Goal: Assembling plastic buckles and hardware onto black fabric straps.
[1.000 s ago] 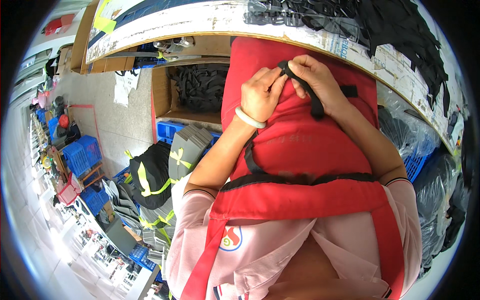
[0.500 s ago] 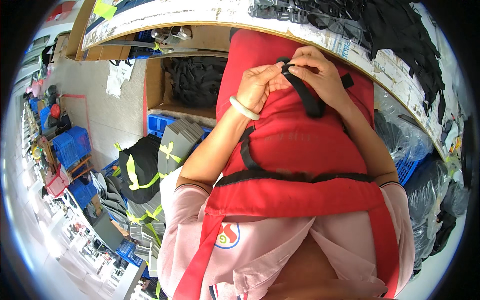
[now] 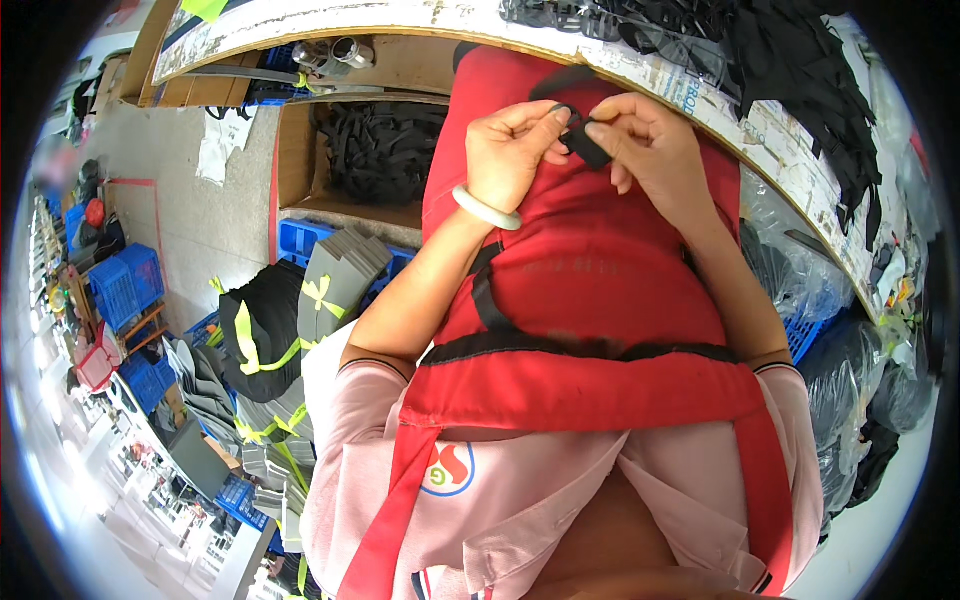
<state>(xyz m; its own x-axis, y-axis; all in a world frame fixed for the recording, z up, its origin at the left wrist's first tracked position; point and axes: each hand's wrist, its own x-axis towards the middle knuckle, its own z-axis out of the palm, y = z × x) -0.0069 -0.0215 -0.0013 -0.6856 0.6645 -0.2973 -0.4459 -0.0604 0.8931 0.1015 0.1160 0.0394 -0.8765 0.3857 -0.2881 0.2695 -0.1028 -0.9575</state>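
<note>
A red padded vest (image 3: pixel 590 270) with black webbing trim hangs from the workbench edge down over my lap. At its upper part, my left hand (image 3: pixel 515 150) and my right hand (image 3: pixel 645 145) pinch a black strap end with a small black buckle (image 3: pixel 580 135) between thumbs and fingers. A pale bangle sits on my left wrist. A black strap (image 3: pixel 487 300) runs down the vest's front and another crosses it lower down.
The curved workbench edge (image 3: pixel 420 25) runs overhead, with a heap of black straps and buckles (image 3: pixel 790 60) on top at the right. Below it stands a cardboard box of black webbing (image 3: pixel 380 150). Bundles tied with yellow tape (image 3: pixel 265 340) and blue crates (image 3: pixel 125 285) lie to the left.
Both hands have shifted slightly up the vest and closed together on the strap end; the black strap loop that hung by the right hand is now drawn up into the fingers.
</note>
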